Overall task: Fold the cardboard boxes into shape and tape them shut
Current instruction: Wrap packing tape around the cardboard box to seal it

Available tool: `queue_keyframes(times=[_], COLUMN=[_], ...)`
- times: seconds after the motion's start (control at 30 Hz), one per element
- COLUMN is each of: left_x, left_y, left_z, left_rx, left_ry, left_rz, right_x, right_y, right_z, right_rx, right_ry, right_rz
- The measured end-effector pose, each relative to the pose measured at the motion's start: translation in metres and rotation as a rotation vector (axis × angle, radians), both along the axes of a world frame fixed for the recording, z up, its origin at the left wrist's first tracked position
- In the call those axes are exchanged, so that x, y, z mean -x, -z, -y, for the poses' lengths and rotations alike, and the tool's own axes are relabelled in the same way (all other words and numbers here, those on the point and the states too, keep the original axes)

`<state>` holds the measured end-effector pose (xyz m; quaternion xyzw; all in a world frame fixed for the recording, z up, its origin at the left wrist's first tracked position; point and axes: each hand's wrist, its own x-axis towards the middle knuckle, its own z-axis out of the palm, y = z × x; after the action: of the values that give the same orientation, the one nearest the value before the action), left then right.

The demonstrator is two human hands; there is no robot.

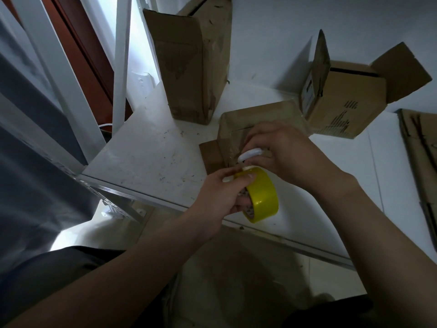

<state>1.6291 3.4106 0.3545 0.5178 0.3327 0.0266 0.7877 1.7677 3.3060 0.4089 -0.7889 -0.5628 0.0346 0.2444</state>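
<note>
A small brown cardboard box (238, 124) lies on the white table (151, 157), with shiny clear tape across its near side. My left hand (220, 195) grips a yellow tape roll (262, 197) just in front of the box, fingers through its core. My right hand (281, 150) holds a small white object (250, 154) against the taped face of the box, right above the roll. What the white object is cannot be told.
A tall cardboard box (191, 67) stands upright at the back. An open box (343, 107) with raised flaps sits at the right rear. Flat cardboard (423, 162) lies along the right edge. A white metal frame (120, 58) rises on the left.
</note>
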Motion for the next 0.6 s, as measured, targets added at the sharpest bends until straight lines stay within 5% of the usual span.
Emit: queue_keyframes(times=[0.6], left_x=[0.0001], left_y=[-0.0047], left_z=[0.0012], left_rx=[0.084], left_ry=[0.004], left_rz=[0.009], right_x=[0.0055], right_y=[0.0023], right_z=[-0.0022], right_rx=[0.049], right_ry=[0.034], right_rz=[0.008])
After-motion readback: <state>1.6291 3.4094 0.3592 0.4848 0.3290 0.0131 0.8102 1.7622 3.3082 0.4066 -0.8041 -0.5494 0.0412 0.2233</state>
